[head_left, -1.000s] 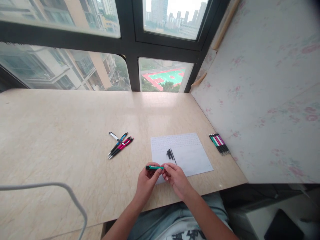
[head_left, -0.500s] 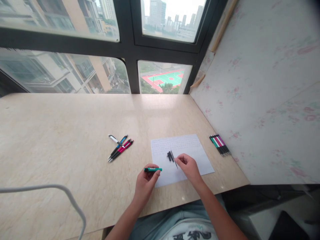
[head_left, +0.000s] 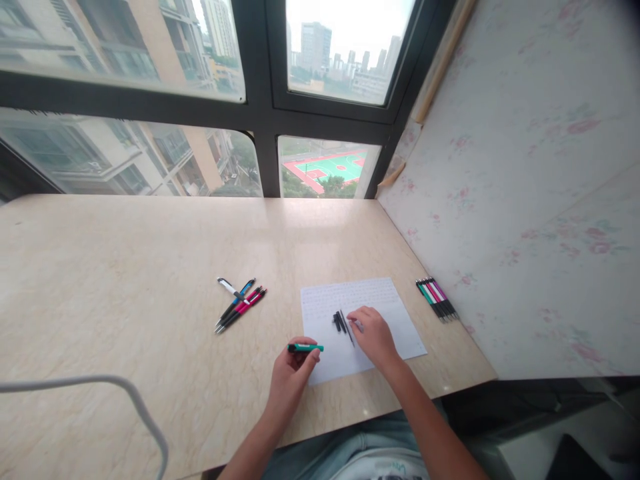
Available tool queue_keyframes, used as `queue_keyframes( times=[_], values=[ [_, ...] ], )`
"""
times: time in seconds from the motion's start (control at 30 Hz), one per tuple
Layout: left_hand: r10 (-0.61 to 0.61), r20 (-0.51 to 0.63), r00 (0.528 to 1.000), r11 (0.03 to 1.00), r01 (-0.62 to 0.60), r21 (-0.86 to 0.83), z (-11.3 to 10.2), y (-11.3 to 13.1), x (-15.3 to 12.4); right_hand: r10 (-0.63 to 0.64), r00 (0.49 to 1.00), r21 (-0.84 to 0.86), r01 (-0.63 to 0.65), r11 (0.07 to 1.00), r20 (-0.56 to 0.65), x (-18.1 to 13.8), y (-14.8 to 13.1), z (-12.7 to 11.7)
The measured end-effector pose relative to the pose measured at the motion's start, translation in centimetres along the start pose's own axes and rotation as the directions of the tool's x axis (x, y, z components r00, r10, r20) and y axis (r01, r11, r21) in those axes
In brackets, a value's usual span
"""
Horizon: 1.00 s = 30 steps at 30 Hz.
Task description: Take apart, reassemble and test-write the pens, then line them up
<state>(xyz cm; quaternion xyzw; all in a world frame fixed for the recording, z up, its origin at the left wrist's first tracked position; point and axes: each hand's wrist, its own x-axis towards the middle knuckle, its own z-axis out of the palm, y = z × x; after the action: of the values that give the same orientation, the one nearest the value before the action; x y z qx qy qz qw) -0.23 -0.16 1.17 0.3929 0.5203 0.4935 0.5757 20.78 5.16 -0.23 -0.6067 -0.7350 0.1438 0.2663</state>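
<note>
A green pen barrel point(head_left: 310, 348) is pinched level between the thumb and fingers of my left hand point(head_left: 291, 373), over the lower left edge of a sheet of paper point(head_left: 330, 367). My right hand point(head_left: 374, 337) hovers at the paper's middle with its fingers curled in. Whatever sits between those fingertips is too small to make out. Just left of them lies a thin dark pen refill point(head_left: 350, 335). Beside it on the sheet are several small black pen parts point(head_left: 339, 323). Handwritten lines cover the upper part of the paper.
Several pens point(head_left: 241, 307) lie crossed on the table point(head_left: 150, 267) to the left. A row of pens point(head_left: 437, 299) rests along the floral wall point(head_left: 540, 267) at right. A grey cable point(head_left: 125, 383) curves across the front left. Windows stand behind the table.
My right hand has shifted slightly up and left relative to the paper, its fingertips moving off the refill. My left hand keeps the green barrel in place. The whole view has tilted up slightly.
</note>
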Motion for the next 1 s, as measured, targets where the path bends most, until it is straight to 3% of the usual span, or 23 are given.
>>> queue_keyframes(
  times=[0.2, 0.33, 0.4, 0.47, 0.53, 0.63, 0.83, 1.0],
  values=[
    [-0.024, 0.014, 1.000, 1.000, 0.024, -0.005, 0.2, -0.1, 0.0, 0.018, 0.999, 0.095, -0.022, 0.995, 0.041, -0.5, 0.0, -0.1],
    [-0.032, 0.013, 0.999, 0.999, 0.032, -0.009, 0.3, -0.1, -0.3, 0.182, 0.983, 0.353, -0.171, 0.920, 0.001, -1.9, -1.7, -0.1],
    [-0.018, 0.016, 1.000, 1.000, 0.018, -0.015, 0.3, -0.1, -0.4, 0.282, 0.948, 0.579, -0.315, 0.752, 0.148, -2.8, -3.3, 0.4],
    [0.002, 0.025, 1.000, 1.000, -0.002, -0.024, 0.3, -0.1, -0.5, 0.293, 0.887, 0.741, -0.460, 0.489, 0.357, -3.5, -5.0, 1.0],
    [0.021, 0.037, 0.999, 0.999, -0.020, -0.036, 0.3, -0.1, -0.5, 0.274, 0.830, 0.788, -0.551, 0.275, 0.485, -3.9, -6.5, 1.5],
    [0.047, 0.061, 0.997, 0.998, -0.045, -0.039, 0.3, -0.1, -0.4, 0.238, 0.783, 0.799, -0.599, 0.039, 0.575, -4.1, -7.6, 1.8],
    [0.112, 0.078, 0.991, 0.992, -0.116, 0.042, 0.2, -0.5, -0.6, 0.196, 0.737, 0.759, -0.595, -0.265, 0.647, -4.5, -7.6, 2.2],
    [0.105, 0.104, 0.989, 0.988, -0.115, 0.100, 0.1, -0.6, -0.8, 0.172, 0.712, 0.716, -0.595, -0.365, 0.680, -4.8, -7.7, 2.6]
  ],
)
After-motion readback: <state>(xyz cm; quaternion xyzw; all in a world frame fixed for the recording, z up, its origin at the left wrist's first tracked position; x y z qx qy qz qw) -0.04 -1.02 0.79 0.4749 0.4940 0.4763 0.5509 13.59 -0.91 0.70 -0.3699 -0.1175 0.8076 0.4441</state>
